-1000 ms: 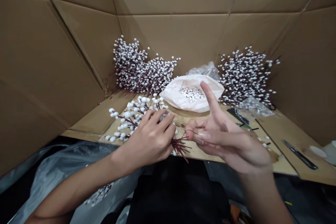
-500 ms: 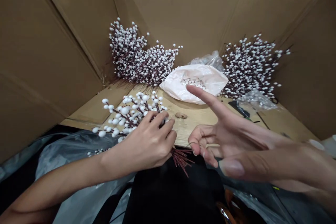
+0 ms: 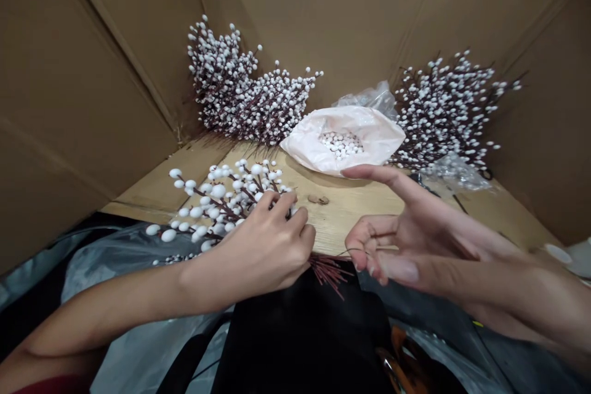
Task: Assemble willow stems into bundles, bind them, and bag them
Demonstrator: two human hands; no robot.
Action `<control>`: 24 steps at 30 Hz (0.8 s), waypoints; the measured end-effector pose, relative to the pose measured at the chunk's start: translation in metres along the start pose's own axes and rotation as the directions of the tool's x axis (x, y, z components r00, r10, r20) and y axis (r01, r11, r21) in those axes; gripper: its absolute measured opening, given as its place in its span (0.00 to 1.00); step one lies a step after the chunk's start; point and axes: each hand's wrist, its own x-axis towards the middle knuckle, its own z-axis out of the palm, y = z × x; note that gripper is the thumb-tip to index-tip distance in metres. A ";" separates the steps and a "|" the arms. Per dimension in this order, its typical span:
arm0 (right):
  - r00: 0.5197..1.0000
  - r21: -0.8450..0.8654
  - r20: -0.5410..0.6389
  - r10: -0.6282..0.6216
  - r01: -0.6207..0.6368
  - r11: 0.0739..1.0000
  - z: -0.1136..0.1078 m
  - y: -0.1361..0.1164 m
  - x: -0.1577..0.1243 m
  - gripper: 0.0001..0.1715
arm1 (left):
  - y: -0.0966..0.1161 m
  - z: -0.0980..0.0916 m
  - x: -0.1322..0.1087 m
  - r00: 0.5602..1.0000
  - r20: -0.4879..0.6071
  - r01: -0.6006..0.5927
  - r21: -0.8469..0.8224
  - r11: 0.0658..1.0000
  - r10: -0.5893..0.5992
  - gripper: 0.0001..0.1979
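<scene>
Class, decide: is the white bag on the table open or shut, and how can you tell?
Open: the white bag has its mouth spread wide, and white berries show inside.

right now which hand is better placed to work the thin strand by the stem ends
Probably the right hand: the thin strand runs to it from near the stem ends. The left hand is closed around the berry bunch, so its grip looks taken up.
</scene>
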 end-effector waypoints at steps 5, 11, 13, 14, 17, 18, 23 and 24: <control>0.998 -0.040 -0.062 -0.031 0.028 0.999 0.002 0.005 -0.003 0.36 | 0.000 0.001 0.002 0.998 0.056 0.024 0.004 1.000 -0.024 0.09; 0.992 -0.059 -0.104 -0.071 0.065 0.996 0.005 0.009 -0.004 0.33 | 0.001 0.003 0.003 0.996 0.079 0.027 0.023 0.999 -0.029 0.09; 0.990 -0.078 -0.114 -0.087 0.079 0.994 0.005 0.010 -0.004 0.31 | 0.000 0.003 0.004 0.995 0.093 0.029 0.024 0.999 -0.031 0.09; 0.988 -0.086 -0.122 -0.096 0.086 0.993 0.005 0.011 -0.005 0.29 | 0.000 0.003 0.005 0.994 0.104 0.029 0.020 0.999 -0.031 0.09; 0.982 -0.103 -0.143 -0.121 0.107 0.989 0.007 0.013 -0.006 0.26 | 0.000 0.002 0.008 0.990 0.139 0.033 0.005 0.999 -0.033 0.10; 0.980 -0.107 -0.153 -0.127 0.111 0.988 0.008 0.014 -0.006 0.25 | 0.000 0.002 0.008 0.988 0.150 0.039 0.002 0.999 -0.039 0.10; 0.962 -0.143 -0.203 -0.182 0.155 0.978 0.011 0.017 -0.007 0.24 | -0.001 0.002 0.011 0.983 0.173 0.064 -0.015 0.998 -0.060 0.08; 0.958 -0.144 -0.209 -0.195 0.167 0.975 0.012 0.017 -0.007 0.24 | -0.001 0.002 0.012 0.983 0.172 0.069 -0.016 0.997 -0.065 0.08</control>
